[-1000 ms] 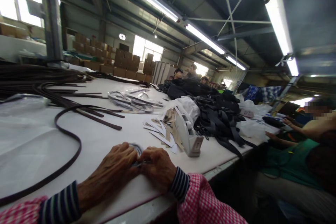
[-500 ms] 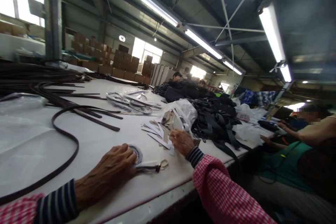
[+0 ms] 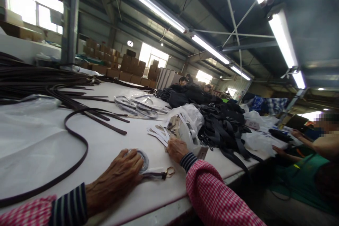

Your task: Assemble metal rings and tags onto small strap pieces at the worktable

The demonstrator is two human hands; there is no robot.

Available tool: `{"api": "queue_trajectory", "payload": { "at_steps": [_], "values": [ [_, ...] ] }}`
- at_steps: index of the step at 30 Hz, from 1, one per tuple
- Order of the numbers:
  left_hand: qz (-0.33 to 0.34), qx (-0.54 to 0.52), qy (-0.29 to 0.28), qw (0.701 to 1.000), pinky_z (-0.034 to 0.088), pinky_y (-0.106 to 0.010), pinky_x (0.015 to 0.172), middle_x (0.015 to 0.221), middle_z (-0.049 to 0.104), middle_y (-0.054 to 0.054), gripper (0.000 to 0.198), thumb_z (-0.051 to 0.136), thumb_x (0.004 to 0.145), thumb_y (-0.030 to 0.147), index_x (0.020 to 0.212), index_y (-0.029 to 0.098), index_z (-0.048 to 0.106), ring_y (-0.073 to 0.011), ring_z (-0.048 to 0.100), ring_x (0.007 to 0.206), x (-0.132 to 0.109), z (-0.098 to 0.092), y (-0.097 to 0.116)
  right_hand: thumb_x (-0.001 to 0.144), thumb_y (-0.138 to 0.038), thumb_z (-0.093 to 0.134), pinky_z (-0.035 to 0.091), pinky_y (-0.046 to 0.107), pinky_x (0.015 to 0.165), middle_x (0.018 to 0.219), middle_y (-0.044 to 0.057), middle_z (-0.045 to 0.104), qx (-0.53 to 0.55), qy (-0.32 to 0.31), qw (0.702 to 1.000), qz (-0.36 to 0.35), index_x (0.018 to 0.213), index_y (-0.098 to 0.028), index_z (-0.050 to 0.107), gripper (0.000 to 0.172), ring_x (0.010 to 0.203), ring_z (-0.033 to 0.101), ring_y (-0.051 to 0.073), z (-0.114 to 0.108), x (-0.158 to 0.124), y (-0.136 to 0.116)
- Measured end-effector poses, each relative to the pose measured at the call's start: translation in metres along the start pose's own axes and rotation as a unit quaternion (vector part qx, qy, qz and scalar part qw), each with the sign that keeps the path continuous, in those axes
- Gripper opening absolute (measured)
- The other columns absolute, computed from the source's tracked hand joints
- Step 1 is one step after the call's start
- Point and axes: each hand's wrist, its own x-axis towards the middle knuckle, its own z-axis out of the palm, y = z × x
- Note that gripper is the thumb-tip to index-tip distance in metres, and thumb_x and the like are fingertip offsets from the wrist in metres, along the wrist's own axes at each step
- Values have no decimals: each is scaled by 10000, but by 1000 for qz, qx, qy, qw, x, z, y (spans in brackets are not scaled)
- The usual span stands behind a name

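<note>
Brass-clasped strap coil [image 3: 141, 159] sits under the cupped left hand [image 3: 115, 180]; the empty-looking right hand [image 3: 177, 150] curls beside paper strips [image 3: 159, 136].

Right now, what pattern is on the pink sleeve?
Small pink-and-white checks on the right sleeve, clearest in the head view.

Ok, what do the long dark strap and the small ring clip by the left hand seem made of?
The dark strap looks like dark brown leather or imitation leather, judging by its smooth, low-sheen surface and soft curve. The ring clip looks like brass-coloured metal, from its yellow tone; it may be plated.
</note>
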Motion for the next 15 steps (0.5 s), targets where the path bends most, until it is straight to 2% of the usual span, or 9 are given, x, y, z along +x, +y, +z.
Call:
{"api": "queue_trajectory", "payload": {
  "at_steps": [5,7,10,12,15],
  "values": [
    [-1,-19,-2,1000,361,-482,944,1021,634,-66,67,525,967,199,936,195,585,-285,521,977,1,0,-5,912,-162,546,472,338,750,1056,203,727,-24,11,1000,-10,1003,-53,762,258,948,688,312,0,0,-6],
    [-5,-51,-3,999,369,-469,921,983,624,-65,135,500,984,272,907,190,574,-273,520,935,3,-5,-9,903,-154,552,470,339,751,1060,197,726,-30,16,999,-14,999,-69,761,245,958,684,316,-2,-2,-8],
    [-68,-155,9,985,388,-421,856,935,597,-55,310,444,997,457,902,192,574,-256,524,880,7,-21,-15,897,-118,539,467,336,777,1086,183,719,-33,31,999,-11,1013,-89,744,238,998,674,315,-3,-5,-9],
    [-148,-259,18,954,386,-357,741,836,564,-26,415,457,963,578,842,195,561,-226,511,787,11,-36,-20,899,-85,515,463,333,794,1080,173,717,-30,39,999,-4,1011,-92,731,243,1009,670,310,-1,-6,-8],
    [-239,-446,34,862,324,-295,602,714,515,14,521,529,881,697,768,188,545,-169,445,658,16,-50,-29,901,-56,489,460,337,814,1069,154,718,-19,45,999,-3,985,-117,725,258,1006,664,305,4,-6,-6]
  ]
}}
